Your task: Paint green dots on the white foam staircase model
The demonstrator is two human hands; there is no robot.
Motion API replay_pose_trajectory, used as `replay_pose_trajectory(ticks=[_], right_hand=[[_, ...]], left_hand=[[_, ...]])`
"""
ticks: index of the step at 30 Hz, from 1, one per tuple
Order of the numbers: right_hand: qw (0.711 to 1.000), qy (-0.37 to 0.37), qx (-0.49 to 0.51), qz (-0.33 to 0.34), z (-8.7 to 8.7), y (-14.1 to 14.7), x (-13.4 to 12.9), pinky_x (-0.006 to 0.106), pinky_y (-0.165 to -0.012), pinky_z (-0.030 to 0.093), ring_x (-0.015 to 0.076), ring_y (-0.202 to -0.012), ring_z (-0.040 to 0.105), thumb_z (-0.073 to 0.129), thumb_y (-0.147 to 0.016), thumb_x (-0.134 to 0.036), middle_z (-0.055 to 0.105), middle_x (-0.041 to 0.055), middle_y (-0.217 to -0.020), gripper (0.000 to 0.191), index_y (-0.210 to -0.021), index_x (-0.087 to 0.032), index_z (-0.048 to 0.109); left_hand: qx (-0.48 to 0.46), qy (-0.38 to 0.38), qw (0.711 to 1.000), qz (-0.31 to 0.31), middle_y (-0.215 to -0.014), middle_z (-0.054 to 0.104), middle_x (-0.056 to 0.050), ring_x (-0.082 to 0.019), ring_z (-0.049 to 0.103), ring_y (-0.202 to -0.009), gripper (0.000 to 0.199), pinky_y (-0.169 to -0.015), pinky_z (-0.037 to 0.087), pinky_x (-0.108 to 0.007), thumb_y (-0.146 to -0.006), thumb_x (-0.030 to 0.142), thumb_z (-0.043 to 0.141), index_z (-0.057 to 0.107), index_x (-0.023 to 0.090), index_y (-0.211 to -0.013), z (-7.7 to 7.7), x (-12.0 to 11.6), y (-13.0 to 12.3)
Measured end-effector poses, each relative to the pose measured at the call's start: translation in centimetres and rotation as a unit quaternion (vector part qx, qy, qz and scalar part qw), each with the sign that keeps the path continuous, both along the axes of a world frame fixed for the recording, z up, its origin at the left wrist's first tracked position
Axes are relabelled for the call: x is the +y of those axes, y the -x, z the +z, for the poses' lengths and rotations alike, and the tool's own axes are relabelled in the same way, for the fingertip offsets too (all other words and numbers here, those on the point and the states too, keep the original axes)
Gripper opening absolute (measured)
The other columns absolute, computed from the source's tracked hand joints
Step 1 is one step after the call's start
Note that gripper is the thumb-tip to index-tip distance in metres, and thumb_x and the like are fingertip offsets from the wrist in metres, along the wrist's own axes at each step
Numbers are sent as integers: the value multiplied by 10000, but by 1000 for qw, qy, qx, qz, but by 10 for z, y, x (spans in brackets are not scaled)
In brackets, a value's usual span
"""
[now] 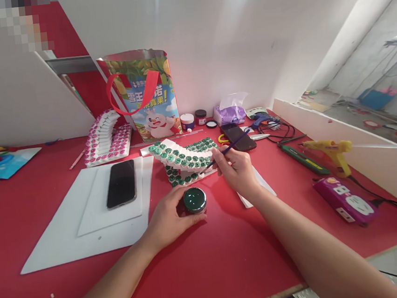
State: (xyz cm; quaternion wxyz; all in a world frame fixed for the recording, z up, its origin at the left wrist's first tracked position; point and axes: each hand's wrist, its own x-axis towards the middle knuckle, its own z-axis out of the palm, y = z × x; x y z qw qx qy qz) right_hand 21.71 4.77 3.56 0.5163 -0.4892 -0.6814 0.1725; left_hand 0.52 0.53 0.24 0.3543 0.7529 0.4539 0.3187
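Just nearer us than the green-dotted model (177, 158), we see the open paint jar (194, 200), dark green inside, with the left hand (166, 220) curled round it, thumb on the near side, fingers behind. We can't tell if the jar rests on the red table (210, 269) or is slightly lifted. At the model's right side, the right hand (237, 171) pinches the thin brush (233, 143) between thumb and fingers, handle slanting up and away, tip down at the lower row. Whether the tip touches, we can't tell.

For clean dabbing, we judge a lightly loaded tip works best: wipe extra off on the jar's rim, touch each round end, and spare the white sides. The curved upper tier overhangs the lower row, so we'd keep the brush low and the knuckles off the green ends, which may be wet and smear. Keeping the jar upright and close to the model shortens the trip and limits drips. To the model's left, we note the pink-dotted model (109, 146), well apart from the brush.
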Motion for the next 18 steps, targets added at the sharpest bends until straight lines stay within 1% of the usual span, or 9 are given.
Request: replay_pose_trajectory(ticks=[3, 8, 18], right_hand=[[1000, 0, -4, 4, -2, 1, 1, 230, -527, 414, 107, -510, 541, 499, -1010, -487, 636, 17, -611, 414, -733, -189, 578], [1000, 0, -21, 2, -6, 2, 3, 228, -524, 408, 105, -514, 526, 495, -1007, -516, 634, 15, -611, 437, -728, -192, 585], [1000, 5, -25, 8, -6, 3, 2, 232, -525, 393, 108, -519, 507, 491, -1005, -528, 606, 6, -599, 456, -690, -203, 549]], left_hand=[[2, -8, 1000, 2, -1188, 697, -53, -274, 677, -1115, 449, -931, 554, -354, -745, 412, 847, 668, 243, -1121, 0, 0, 0], [6, -17, 1000, 6, -1201, 703, -59, -282, 681, -1124, 450, -919, 563, -353, -738, 414, 852, 671, 241, -1112, -1, 1, 0], [8, -12, 1000, 6, -1196, 705, -62, -285, 681, -1121, 440, -905, 564, -353, -739, 415, 847, 668, 240, -1101, 1, 0, -1]])
